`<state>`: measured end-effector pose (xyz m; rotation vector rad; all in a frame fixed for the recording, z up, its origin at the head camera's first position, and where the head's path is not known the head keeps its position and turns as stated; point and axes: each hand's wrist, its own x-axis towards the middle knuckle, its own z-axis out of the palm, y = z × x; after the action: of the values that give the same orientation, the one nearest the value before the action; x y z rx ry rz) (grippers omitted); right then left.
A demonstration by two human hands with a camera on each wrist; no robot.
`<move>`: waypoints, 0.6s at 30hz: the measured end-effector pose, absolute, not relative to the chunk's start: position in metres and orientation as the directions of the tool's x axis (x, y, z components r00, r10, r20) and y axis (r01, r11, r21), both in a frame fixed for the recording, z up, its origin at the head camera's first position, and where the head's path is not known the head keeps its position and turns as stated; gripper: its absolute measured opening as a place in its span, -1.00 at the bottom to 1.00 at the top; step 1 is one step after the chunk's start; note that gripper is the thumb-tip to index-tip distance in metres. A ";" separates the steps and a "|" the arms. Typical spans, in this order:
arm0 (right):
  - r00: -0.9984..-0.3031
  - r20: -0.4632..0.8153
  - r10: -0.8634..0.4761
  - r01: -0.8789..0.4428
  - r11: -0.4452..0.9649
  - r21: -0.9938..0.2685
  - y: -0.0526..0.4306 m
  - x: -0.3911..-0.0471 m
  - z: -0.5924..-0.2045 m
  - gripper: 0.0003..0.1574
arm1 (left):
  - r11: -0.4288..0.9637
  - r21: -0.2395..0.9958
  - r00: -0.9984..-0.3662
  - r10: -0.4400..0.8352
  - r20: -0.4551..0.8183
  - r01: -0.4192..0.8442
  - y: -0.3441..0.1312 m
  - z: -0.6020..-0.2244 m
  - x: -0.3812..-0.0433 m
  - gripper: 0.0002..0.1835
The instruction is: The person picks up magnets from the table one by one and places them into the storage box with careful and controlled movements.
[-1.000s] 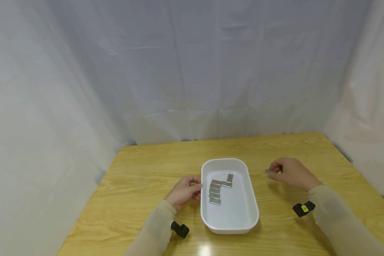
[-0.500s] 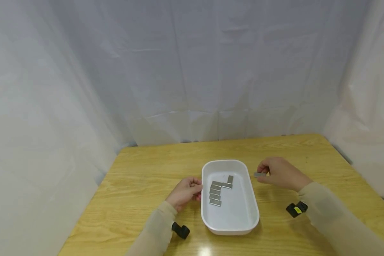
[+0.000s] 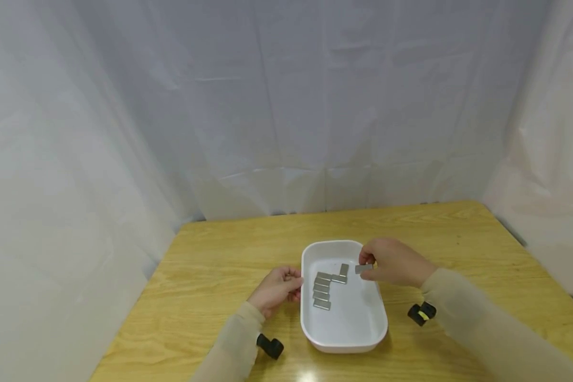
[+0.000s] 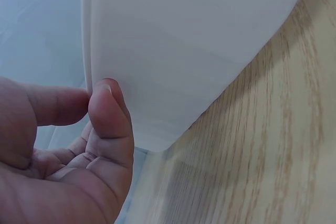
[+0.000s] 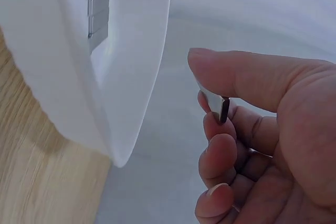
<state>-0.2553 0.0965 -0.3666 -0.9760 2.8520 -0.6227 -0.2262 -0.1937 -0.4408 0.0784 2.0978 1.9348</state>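
Note:
A white rectangular tray (image 3: 350, 329) stands on the table, and several flat silver metal blocks (image 3: 322, 304) lie inside it towards its left and far part. My left hand (image 3: 276, 289) pinches the tray's left rim between thumb and forefinger, as the left wrist view shows up close. Over the tray's right rim, my right hand (image 3: 393, 262) holds another silver metal block (image 3: 363, 269), raised above the tray floor. In the right wrist view this block (image 5: 214, 103) sits between thumb and fingers, partly covered by them.
The wooden table (image 3: 210, 297) carries the tray. A pale plastic sheet (image 3: 286, 106) hangs behind the table, with more sheeting at both sides. Each wrist wears a small black camera, such as the left camera (image 3: 270, 346).
My right hand has moved left with its metal block, from the table's right side to over the tray's right rim. My left hand has stayed on the left rim.

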 end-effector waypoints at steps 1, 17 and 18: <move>-0.791 0.064 -0.608 -0.582 0.716 -0.386 0.093 -0.255 -0.366 -0.80 | 0.101 0.983 -0.958 0.230 -0.174 -0.154 -0.194 -0.440 -0.226 -0.79; -0.689 -0.010 -0.725 -0.692 0.661 -0.290 0.036 -0.249 -0.353 -0.77 | 0.106 0.984 -0.959 0.228 -0.166 -0.145 -0.194 -0.440 -0.228 -0.81; -0.679 -0.004 -0.734 -0.705 0.654 -0.273 0.034 -0.250 -0.354 -0.77 | 0.104 0.984 -0.959 0.229 -0.165 -0.144 -0.194 -0.441 -0.228 -0.82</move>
<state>-0.2497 0.0336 -0.3538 -1.2024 2.7522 -0.3812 -0.2280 -0.1937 -0.4407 0.0837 2.1091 1.9320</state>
